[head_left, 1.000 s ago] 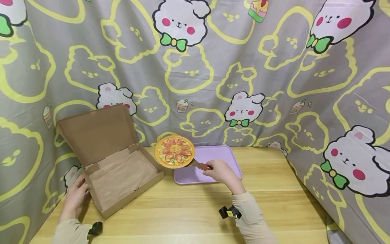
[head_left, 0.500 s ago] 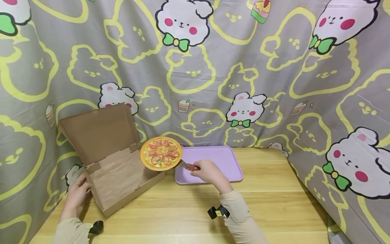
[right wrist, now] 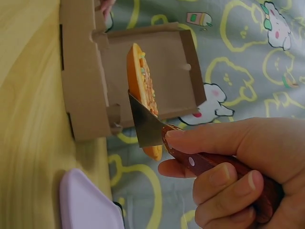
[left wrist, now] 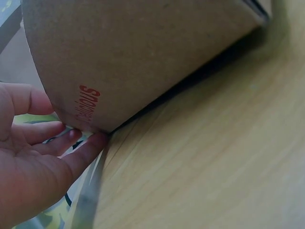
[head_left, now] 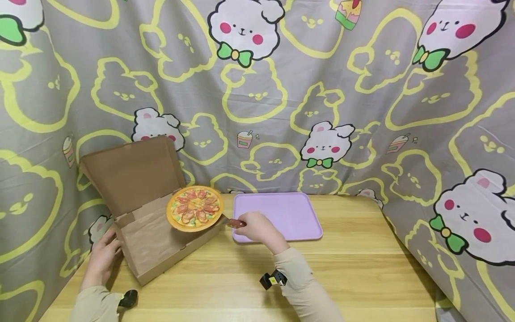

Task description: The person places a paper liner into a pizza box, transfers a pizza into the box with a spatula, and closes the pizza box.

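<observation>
A toy pizza (head_left: pixel 195 209) with an orange crust rides on the metal blade of a pizza server (right wrist: pixel 147 128), raised over the right part of an open cardboard pizza box (head_left: pixel 146 241). My right hand (head_left: pixel 259 229) grips the server's brown wooden handle (head_left: pixel 235 223). From the right wrist view, the pizza stands edge-on before the upright lid (right wrist: pixel 143 67). At the box's left rear corner, my left hand (head_left: pixel 103 259) holds the edge; the left wrist view shows its thumb (left wrist: pixel 90 148) at the lower corner and its fingers close beside, partly hidden by the cardboard.
A lilac tray (head_left: pixel 285 214) lies on the wooden table (head_left: pixel 322 273), right of the box. Patterned grey curtain (head_left: pixel 265 147) hangs behind the table and along both sides. The box lid leans back toward the curtain.
My right hand has moved left with the server, carrying the pizza from above the tray's left end to above the box. My left hand stays at the box.
</observation>
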The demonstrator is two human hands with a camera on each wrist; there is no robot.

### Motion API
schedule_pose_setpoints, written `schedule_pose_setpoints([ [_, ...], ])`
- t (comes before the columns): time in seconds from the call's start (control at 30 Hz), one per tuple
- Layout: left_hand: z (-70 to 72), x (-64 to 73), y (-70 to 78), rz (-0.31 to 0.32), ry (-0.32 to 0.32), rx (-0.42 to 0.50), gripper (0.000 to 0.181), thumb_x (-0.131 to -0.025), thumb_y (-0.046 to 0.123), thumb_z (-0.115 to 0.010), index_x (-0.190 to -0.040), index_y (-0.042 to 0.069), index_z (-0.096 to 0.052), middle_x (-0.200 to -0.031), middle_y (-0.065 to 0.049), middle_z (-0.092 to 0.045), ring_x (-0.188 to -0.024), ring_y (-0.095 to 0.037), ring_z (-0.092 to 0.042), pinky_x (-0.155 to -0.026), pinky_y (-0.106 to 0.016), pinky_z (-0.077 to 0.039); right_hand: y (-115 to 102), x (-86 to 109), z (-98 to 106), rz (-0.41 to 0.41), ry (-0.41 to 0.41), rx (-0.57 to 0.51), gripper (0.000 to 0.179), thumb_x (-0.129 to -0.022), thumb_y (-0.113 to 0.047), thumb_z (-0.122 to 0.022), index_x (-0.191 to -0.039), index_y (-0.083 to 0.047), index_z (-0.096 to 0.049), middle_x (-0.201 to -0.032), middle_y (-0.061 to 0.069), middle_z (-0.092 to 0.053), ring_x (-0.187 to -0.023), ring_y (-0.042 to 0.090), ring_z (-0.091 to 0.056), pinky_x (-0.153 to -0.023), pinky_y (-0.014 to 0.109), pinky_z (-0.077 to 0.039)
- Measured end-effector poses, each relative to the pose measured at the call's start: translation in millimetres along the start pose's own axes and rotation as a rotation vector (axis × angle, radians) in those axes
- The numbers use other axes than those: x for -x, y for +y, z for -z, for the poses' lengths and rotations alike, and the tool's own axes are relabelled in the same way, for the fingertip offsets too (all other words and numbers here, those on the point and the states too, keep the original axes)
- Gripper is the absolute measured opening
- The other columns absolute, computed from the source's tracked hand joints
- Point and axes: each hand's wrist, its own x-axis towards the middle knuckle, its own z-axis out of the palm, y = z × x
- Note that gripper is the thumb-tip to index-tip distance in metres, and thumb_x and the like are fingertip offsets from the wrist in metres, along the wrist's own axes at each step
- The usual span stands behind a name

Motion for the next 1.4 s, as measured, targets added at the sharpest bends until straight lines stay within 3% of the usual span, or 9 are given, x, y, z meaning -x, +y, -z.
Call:
schedule_pose_setpoints([
  [0.27, 1.0, 0.2, 0.4, 0.015, -0.015, 0.005, 0.068, -0.101, 0.011, -0.039, -0.155, 0.004, 0.001, -0.163, -0.02, 0.003, -0.111, 0.012, -0.041, -0.079, -0.001, -0.038, -13.9, -11.8, -16.6, -0.003, -0.035, 0.039, 0.015, -0.084, -0.026, -0.072, -0.075, -0.016, -0.066, -0.063, -0.008, -0.054, -0.057, 0.008, -0.045, -0.055, 0.022, -0.036],
  [0.6, 2.2, 1.5, 0.1, -0.001, -0.033, 0.031, 0.069, -0.101, 0.006, -0.039, -0.153, 0.0, 0.006, -0.16, -0.027, 0.008, -0.088, 0.025, -0.044, -0.076, 0.0, -0.039, -33.3, -21.5, -31.6, 0.016, -0.081, 0.075, 0.01, -0.084, -0.028, -0.073, -0.082, -0.018, -0.071, -0.068, -0.008, -0.059, -0.062, 0.009, -0.05, -0.057, 0.022, -0.039],
  [0.73, 2.2, 1.1, 0.7, 0.011, -0.024, 0.033, 0.07, -0.1, 0.005, -0.039, -0.154, 0.001, 0.005, -0.16, -0.026, 0.006, -0.087, 0.025, -0.045, -0.076, 0.0, -0.04, -37.8, -27.3, -38.6, 0.031, -0.1, 0.079, 0.01, -0.084, -0.026, -0.074, -0.079, -0.018, -0.07, -0.066, -0.008, -0.056, -0.06, 0.008, -0.047, -0.055, 0.022, -0.037],
  [0.87, 2.4, 0.3, 1.3, 0.011, -0.02, 0.032, 0.069, -0.1, 0.005, -0.039, -0.154, 0.001, 0.004, -0.161, -0.026, 0.006, -0.088, 0.024, -0.046, -0.076, 0.0, -0.041, -41.2, -33.1, -45.1, 0.03, -0.102, 0.099, 0.021, -0.084, -0.027, -0.073, -0.069, -0.017, -0.061, -0.063, -0.007, -0.051, -0.056, 0.01, -0.044, -0.052, 0.023, -0.034],
  [1.03, 1.9, 0.4, 1.3, 0.012, -0.013, 0.038, 0.07, -0.1, 0.005, -0.04, -0.154, 0.001, 0.004, -0.161, -0.025, 0.006, -0.088, 0.024, -0.045, -0.075, 0.0, -0.041, -45.6, -37.4, -50.1, 0.037, -0.098, 0.117, 0.024, -0.081, -0.025, -0.073, -0.066, -0.019, -0.056, -0.064, -0.007, -0.053, -0.057, 0.01, -0.046, -0.052, 0.024, -0.037],
  [1.4, 2.4, 0.2, 1.2, 0.01, -0.016, 0.035, 0.07, -0.099, 0.004, -0.039, -0.154, -0.001, 0.004, -0.16, -0.027, 0.006, -0.087, 0.024, -0.046, -0.076, -0.001, -0.042, -52.7, -49.4, -59.1, 0.009, -0.13, 0.109, 0.021, -0.077, -0.023, -0.075, -0.064, -0.017, -0.059, -0.062, -0.006, -0.056, -0.055, 0.011, -0.047, -0.05, 0.023, -0.039],
])
